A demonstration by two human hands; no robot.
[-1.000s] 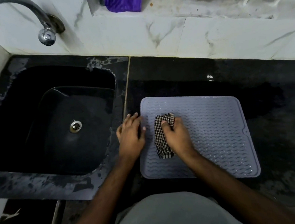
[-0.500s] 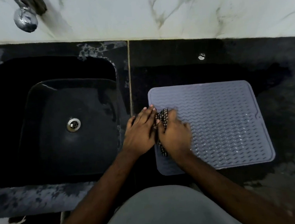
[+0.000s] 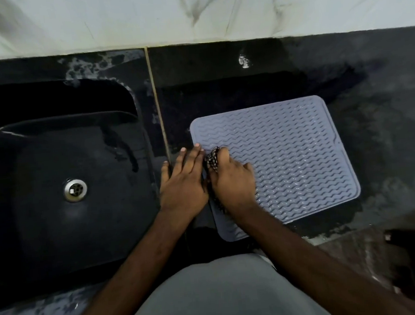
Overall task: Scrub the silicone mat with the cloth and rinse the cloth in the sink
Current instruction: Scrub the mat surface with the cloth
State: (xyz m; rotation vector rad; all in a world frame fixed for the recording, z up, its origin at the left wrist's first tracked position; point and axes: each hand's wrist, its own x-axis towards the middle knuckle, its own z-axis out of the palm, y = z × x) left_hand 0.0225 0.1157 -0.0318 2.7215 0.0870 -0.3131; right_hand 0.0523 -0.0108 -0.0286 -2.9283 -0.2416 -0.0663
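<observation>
Right hand (image 3: 233, 180) grips cloth (image 3: 212, 160) on mat (image 3: 288, 156); left hand (image 3: 183, 181) flat (fingers straight).

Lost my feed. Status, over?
Right hand grips cloth on mat. Left hand flat at mat's left edge. Sink path unobstructed.

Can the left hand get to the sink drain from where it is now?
Probably yes. The left hand lies flat at the mat's left edge, holding nothing, and the sink basin between it and the drain shows nothing in the way.
</observation>
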